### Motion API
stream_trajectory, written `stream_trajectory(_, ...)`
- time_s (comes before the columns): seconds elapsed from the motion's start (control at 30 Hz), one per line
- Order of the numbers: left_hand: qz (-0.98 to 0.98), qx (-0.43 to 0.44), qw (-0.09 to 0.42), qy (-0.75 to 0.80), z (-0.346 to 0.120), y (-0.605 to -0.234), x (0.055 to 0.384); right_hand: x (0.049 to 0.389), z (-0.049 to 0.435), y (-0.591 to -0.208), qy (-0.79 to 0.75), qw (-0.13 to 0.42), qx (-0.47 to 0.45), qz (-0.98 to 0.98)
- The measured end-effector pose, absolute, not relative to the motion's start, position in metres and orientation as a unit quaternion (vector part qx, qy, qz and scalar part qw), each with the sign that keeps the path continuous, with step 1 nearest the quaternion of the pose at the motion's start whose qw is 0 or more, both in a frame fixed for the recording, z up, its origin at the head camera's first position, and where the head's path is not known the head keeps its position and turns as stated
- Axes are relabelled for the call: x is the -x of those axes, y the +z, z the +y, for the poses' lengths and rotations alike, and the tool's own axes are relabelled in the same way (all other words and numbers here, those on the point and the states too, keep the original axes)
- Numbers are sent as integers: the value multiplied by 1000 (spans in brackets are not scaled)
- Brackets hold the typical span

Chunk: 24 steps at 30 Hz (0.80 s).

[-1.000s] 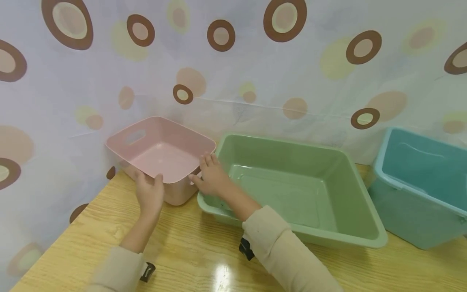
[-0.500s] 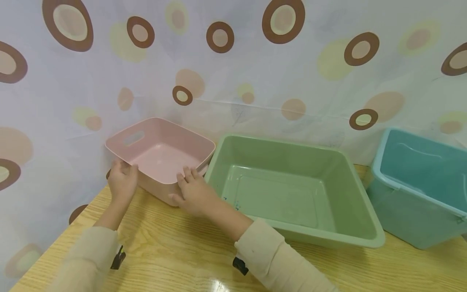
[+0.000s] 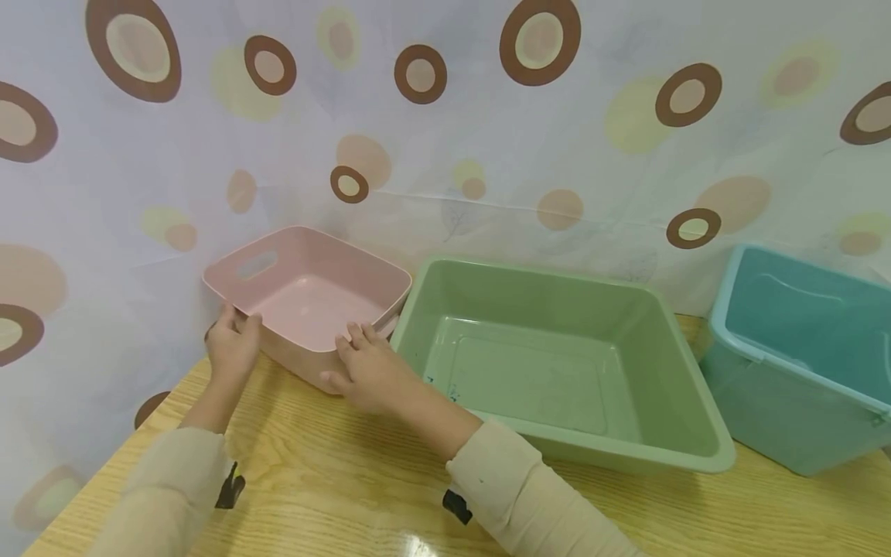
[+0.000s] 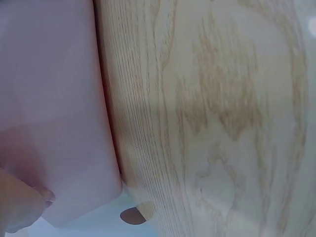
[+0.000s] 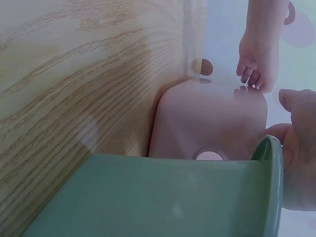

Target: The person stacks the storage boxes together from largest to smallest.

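Note:
A pink plastic basket (image 3: 306,309) with cut-out handles stands at the left on the wooden table. My left hand (image 3: 233,348) touches the outside of its near-left wall, just below the rim. In the left wrist view, a digit of the left hand (image 4: 22,202) lies against the pink wall. My right hand (image 3: 372,367) rests at the basket's near corner, with its fairly straight fingers at the rim and its thumb spread outside. That hand also appears beside the green rim in the right wrist view. Neither hand plainly curls round anything.
A wide green basin (image 3: 543,371) stands right beside the pink basket, with small dark blue specks inside. Farther right is a teal bin (image 3: 800,363). A patterned curtain (image 3: 445,139) hangs behind. The wooden table (image 3: 334,480) has its left edge near my left arm.
Over the last second my left hand has shifted left along the basket's wall. My right hand has come from the handle side toward the near corner. The basket has hardly moved.

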<state>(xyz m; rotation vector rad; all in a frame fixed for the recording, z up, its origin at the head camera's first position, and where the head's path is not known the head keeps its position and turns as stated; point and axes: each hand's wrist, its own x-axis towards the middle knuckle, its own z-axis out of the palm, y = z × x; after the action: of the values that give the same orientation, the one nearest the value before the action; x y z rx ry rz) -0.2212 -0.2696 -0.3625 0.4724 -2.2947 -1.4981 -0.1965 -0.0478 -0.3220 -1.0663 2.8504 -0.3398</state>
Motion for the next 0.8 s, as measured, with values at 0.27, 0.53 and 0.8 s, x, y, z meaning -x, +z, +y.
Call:
stream_trajectory(0.27,-817,-181,183,-517,-264,-363,219,200,-45,-319,-107,41,345,932)
stream_trajectory(0.53,-823,-196,189,-498,-255,-364,216,205,-38,-317,-128,46,346,928)
stream_trajectory(0.8,-794,-191,206,-539,-247,-362,210,208,-33,-319,-135,43,347,927)
